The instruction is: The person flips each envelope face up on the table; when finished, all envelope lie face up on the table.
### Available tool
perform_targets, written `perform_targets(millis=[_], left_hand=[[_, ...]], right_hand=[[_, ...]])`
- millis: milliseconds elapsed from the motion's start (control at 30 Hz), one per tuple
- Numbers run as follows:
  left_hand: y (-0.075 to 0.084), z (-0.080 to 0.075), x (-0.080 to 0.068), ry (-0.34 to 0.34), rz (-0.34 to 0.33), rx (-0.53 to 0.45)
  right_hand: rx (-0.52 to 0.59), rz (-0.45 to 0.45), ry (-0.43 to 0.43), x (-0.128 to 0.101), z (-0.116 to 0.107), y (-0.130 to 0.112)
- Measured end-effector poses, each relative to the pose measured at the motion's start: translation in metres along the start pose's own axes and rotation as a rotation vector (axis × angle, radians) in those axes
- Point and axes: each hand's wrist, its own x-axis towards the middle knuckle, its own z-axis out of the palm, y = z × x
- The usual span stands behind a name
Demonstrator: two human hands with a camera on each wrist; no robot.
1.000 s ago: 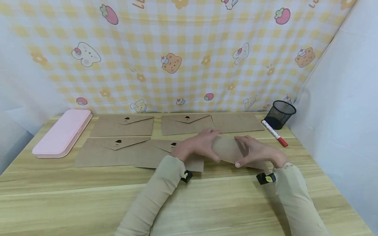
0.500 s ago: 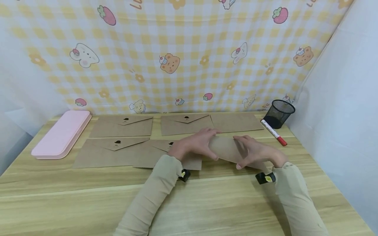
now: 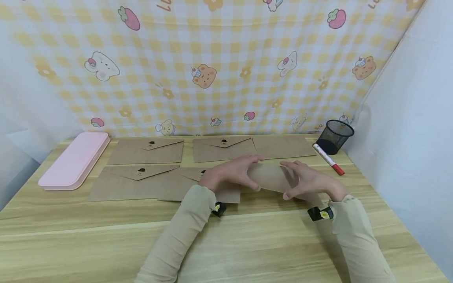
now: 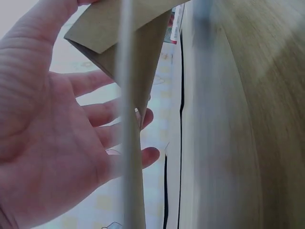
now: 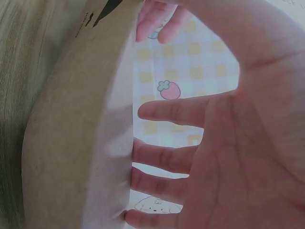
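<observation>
The brown kraft-paper envelope is held just above the light wooden table, in front of the black mesh pen cup and toward the person. The left hand pinches its left end, thumb beneath and fingers curled over the top edge; the right hand grips the right end the same way. Over the last second the envelope has barely shifted, tilting slightly while both grips stayed put, so the handling looks mid-adjustment, not finished. Left of the cup lie four flat brown envelopes with small heart seals, and a plain brown sheet; a red-capped white marker lies beside the cup, and a pink oblong case sits at the far left. The wrist views are blurred and show only palms and paper edges; whether the held envelope's flap is open cannot be told.
</observation>
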Motion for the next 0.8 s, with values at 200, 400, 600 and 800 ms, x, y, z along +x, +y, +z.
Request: perform_targets(millis=[200,400,600,800], left_hand=[[-0.002,-0.001,-0.002,-0.020,-0.003,-0.012],[0.001,0.001,-0.002,-0.038,-0.052,0.069],[0.007,0.004,-0.003,-0.014,-0.109,0.163],[0.010,0.005,-0.003,-0.017,-0.098,0.200]], right_hand=[[-0.003,-0.001,0.005,0.000,-0.001,-0.001],[-0.027,-0.009,0.028,-0.001,-0.001,-0.005],[-0.044,-0.040,0.079,0.001,0.002,-0.012],[-0.059,-0.054,0.106,0.002,0.005,-0.015]])
